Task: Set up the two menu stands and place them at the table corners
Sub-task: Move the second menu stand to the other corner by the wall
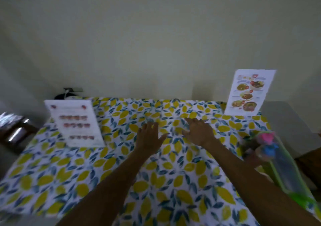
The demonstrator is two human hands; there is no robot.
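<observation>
One menu stand [75,123] with rows of small red pictures stands tilted back near the far left corner of the table [52,173], which has a lemon-print cloth. A second menu stand [248,92] with photos of dishes stands upright at the far right corner. Over the middle of the cloth my left hand [149,136] is stretched out, fingers spread, holding nothing. My right hand [199,132] is beside it, also spread and holding nothing. The picture is blurred.
A wrapped bunch of pink and blue flowers [271,147] in clear and green film lies along the table's right edge. A dark object [66,94] sits behind the far left corner. Something shiny [12,126] lies on a dark stand to the left. A pale wall is behind.
</observation>
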